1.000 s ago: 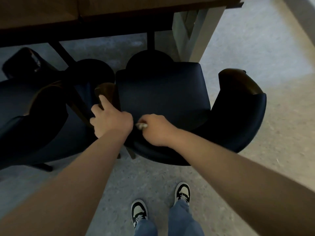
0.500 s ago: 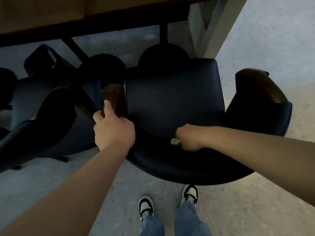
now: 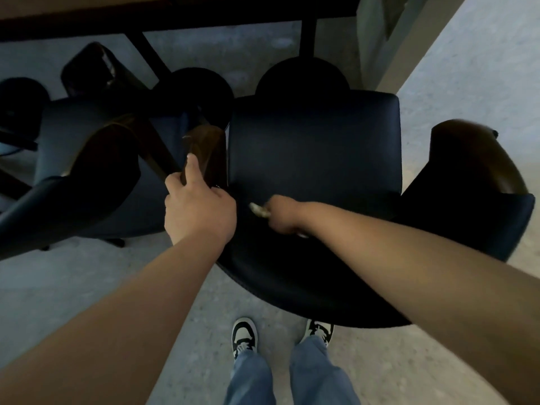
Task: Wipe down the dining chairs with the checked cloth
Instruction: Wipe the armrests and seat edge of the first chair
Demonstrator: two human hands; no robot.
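A: Checking status: where do we stand on the wipe-down?

B: We are mid-pass on the near chair [image 3: 315, 147]. Our right hand [image 3: 282, 216] sits at the rear of its dark seat, where seat meets backrest, fingers clenched round the cloth [image 3: 258, 210]. Only a small pale wad shows past the knuckles; we cannot confirm the checked pattern from it

A: And the left hand?

B: Our left hand [image 3: 198, 209] grips the brown wooden armrest [image 3: 206, 153] on that chair's left side, thumb laid along the wood. We judge this a steadying hold

A: What remains?

B: No surface shows a visible wet or wiped mark, so we cannot certify any part as finished. We judge the seat front, the backrest and the right armrest [image 3: 479, 153] as outstanding. The second chair [image 3: 96, 159] on the left, pushed under the tabletop [image 3: 87, 7], is untouched by either hand at present. More dark seats lie beyond it; their count is unclear
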